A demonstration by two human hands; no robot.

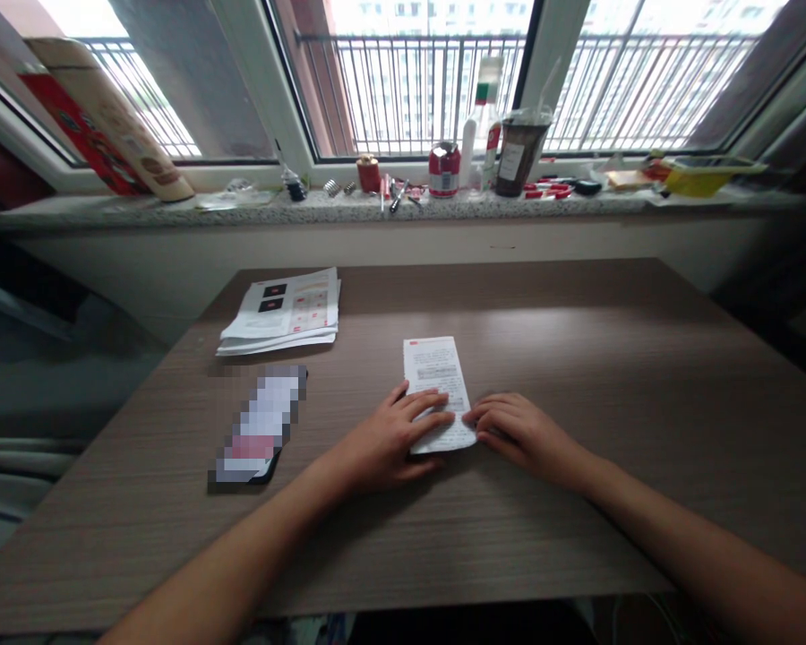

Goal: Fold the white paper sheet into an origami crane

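A narrow printed sheet of paper point(436, 358), seemingly folded, lies on the table before me, its lower right corner slightly raised. My left hand point(407, 430) rests over its left side, fingers spread and lying flat on the print. At the lower right edge of the paper, my right hand point(520, 430) has its fingers drawn together, with the fingertips on that edge. The thumb side of the right hand is partly hidden. To the left of my left hand lies a phone point(261, 425), its screen blurred out.
A stack of printed papers point(286, 313) sits at the table's point(611, 358) back left. Along the stone windowsill point(322, 212) stand a red can point(444, 170), a bottle point(480, 125), a drink cup with a straw point(520, 152), a yellow container point(702, 179) and small tools.
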